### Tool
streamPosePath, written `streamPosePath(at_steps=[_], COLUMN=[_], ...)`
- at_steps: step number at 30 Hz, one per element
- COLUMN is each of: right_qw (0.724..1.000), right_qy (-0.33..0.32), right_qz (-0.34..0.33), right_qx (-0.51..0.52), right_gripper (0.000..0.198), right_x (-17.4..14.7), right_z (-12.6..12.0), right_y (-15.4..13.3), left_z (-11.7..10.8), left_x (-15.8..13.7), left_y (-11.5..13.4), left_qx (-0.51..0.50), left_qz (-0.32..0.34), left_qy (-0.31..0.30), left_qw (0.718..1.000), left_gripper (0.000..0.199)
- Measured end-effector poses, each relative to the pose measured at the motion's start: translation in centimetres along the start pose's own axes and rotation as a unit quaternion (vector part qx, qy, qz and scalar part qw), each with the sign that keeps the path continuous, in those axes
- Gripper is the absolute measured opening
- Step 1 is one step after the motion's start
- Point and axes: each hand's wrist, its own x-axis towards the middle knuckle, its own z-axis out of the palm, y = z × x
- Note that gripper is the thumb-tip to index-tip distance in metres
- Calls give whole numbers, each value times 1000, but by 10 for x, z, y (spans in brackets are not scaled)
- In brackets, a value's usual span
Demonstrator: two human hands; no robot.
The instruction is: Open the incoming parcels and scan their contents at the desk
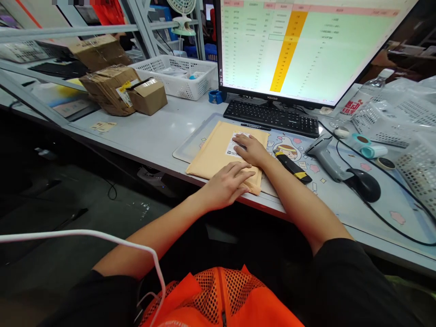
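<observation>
A yellow padded envelope (211, 147) lies flat on the desk mat at the desk's front edge. Over its white printed label (232, 147) rests my right hand (251, 149), palm down with fingers stretched out. My left hand (229, 184) lies on the envelope's near edge, fingers spread and holding nothing. Part of the label is hidden under the right fingers. Just right of my right wrist is a black and yellow utility knife (293, 167). A grey barcode scanner (327, 156) sits farther right on the mat.
Behind the envelope are a black keyboard (270, 118) and a large monitor (299, 50). Cardboard boxes (111, 88) and a white basket (200, 84) stand back left. To the right are a black mouse (366, 184), tape rolls (374, 151), a bottle (361, 97) and a scanner cable.
</observation>
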Motion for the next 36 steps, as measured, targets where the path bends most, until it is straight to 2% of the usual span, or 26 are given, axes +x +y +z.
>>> streamPosePath(at_steps=[2,4,8,12,15,17,19,22,23,26,28,33,36], right_qw=[1000,1000,1000,1000,1000,1000,1000,1000,1000,1000,1000,1000,1000], right_qy=[2,2,-1,-1,0,0,1,1,1,-1,-1,-2,0], right_qz=[0,1,7,12,13,14,14,9,7,8,11,17,17], right_qx=[1,4,8,9,7,4,4,3,2,0,2,11,19], right_gripper=[46,47,47,47,47,48,49,50,50,51,52,51,49], right_x=[0,-1,-1,0,0,-1,-1,-2,-2,-2,-2,-1,-1], right_z=[0,-1,-2,-2,-1,0,0,-1,-1,-1,-1,-1,-1], right_y=[0,-1,-3,-4,-5,-5,-5,-5,-4,-4,-5,-3,-1], left_z=[-3,-3,3,11,9,3,-8,-26,-30,-33,-31,-21,-18], left_x=[6,10,5,-15,-28,-31,-29,-25,-24,-24,-26,-36,-45], left_y=[-8,-11,-3,12,23,25,18,-5,-13,-30,-32,-14,0], left_qx=[16,9,47,111,142,121,77,55,57,63,90,194,211], left_qz=[-3,-3,1,17,8,8,15,7,-2,-19,-8,17,14], left_qy=[-35,-44,-6,45,51,52,49,6,-12,-32,-11,38,45], left_qw=[999,999,999,993,989,991,996,998,998,997,996,980,976], left_gripper=[26,13,21,25,22,19,15,39,39,15,14,25,24])
